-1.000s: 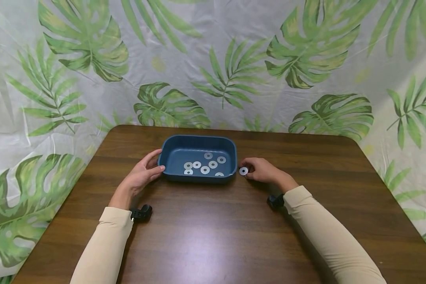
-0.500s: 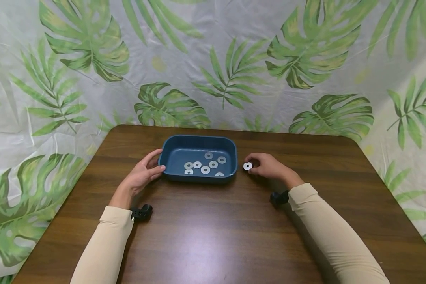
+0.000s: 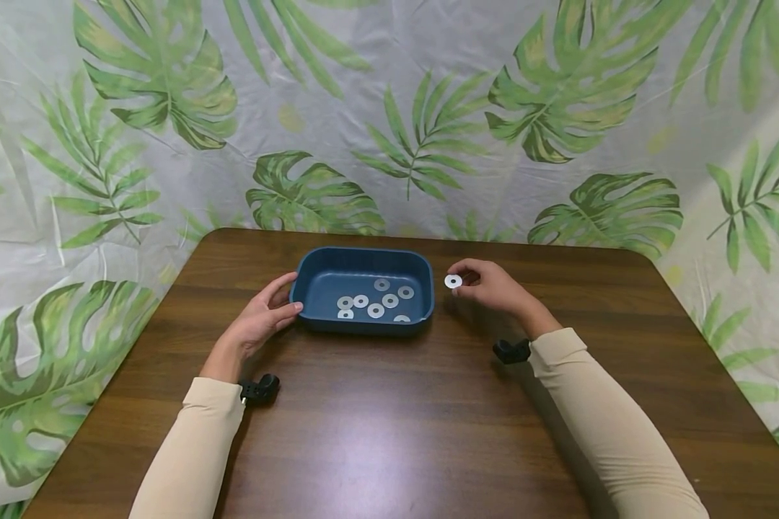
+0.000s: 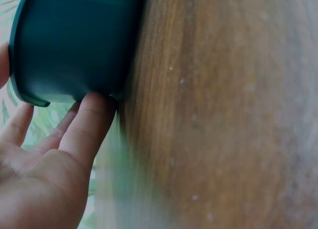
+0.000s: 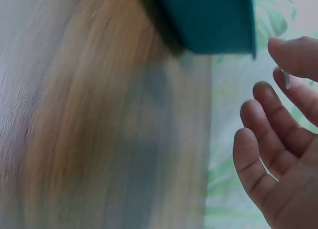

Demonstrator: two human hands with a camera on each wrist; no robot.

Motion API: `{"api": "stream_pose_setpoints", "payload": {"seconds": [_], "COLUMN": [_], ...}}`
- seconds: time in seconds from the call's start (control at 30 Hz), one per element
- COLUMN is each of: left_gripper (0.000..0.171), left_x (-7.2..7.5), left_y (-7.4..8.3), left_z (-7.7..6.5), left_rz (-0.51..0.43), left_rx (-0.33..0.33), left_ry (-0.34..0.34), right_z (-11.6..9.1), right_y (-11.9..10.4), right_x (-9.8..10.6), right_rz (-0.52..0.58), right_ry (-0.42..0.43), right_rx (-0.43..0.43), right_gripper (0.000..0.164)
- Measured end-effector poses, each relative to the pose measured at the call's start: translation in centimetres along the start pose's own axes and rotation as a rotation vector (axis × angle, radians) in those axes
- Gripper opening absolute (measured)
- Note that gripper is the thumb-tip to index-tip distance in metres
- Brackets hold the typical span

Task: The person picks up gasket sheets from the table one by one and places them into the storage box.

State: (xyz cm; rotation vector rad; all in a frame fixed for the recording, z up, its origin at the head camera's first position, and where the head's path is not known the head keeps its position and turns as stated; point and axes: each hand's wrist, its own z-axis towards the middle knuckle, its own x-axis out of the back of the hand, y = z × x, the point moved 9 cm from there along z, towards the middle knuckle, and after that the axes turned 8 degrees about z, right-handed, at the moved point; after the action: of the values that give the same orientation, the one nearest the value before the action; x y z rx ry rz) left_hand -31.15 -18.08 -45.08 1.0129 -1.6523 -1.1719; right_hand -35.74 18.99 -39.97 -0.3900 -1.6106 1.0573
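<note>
A blue, rounded rectangular tray stands on the table with several flat metal washers lying on its floor, mostly toward the right. My left hand rests at the tray's left end, fingertips against the wall and rim; the left wrist view has fairly straight fingers touching the outside. To the right of the tray, my right hand pinches one washer between thumb and forefinger, raised above the table. That washer appears edge-on in the right wrist view, the other fingers loosely spread below it.
The brown wooden table has rounded far corners. Directly behind it hangs a pale curtain with green leaf prints. A small black camera is strapped to the left wrist, and another camera to the right.
My right hand has drawn slightly away from the tray, then risen with the pinched washer, whose face now shows fully. The left hand and tray have stayed put.
</note>
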Motion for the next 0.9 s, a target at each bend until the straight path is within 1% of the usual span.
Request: {"api": "stream_pose_setpoints", "payload": {"seconds": [0.07, 0.2, 0.37, 0.47, 0.63, 0.77, 0.9], "left_gripper": [0.071, 0.072, 0.072, 0.072, 0.072, 0.072, 0.071], "left_x": [0.0, 0.0, 0.0, 0.0, 0.0, -0.1, 0.0], "left_y": [0.0, 0.1, -0.1, 0.0, 0.0, 0.1, 0.0], "left_z": [0.0, 0.0, 0.0, 0.0, 0.0, 0.0, 0.0], "left_rz": [-0.003, -0.010, -0.012, -0.011, -0.010, -0.010, -0.014], "left_rx": [-0.003, -0.010, -0.005, -0.004, -0.009, -0.005, 0.001], "left_ry": [0.002, 0.006, 0.006, 0.007, 0.006, 0.005, 0.010], "right_z": [0.0, 0.0, 0.1, 0.1, 0.3, 0.4, 0.4], "right_y": [-0.7, -2.2, -3.3, -3.8, -4.6, -5.5, -6.4], "right_x": [0.2, 0.4, 0.2, -0.4, -1.9, -3.0, -3.6], "right_rz": [0.024, 0.038, 0.049, 0.066, 0.094, 0.092, 0.086], "right_ry": [0.009, 0.019, 0.031, 0.017, -0.033, -0.059, -0.066], "right_rx": [-0.004, 0.020, 0.043, 0.057, 0.069, 0.103, 0.134], "right_gripper": [0.037, 0.037, 0.038, 0.039, 0.038, 0.038, 0.036]}}
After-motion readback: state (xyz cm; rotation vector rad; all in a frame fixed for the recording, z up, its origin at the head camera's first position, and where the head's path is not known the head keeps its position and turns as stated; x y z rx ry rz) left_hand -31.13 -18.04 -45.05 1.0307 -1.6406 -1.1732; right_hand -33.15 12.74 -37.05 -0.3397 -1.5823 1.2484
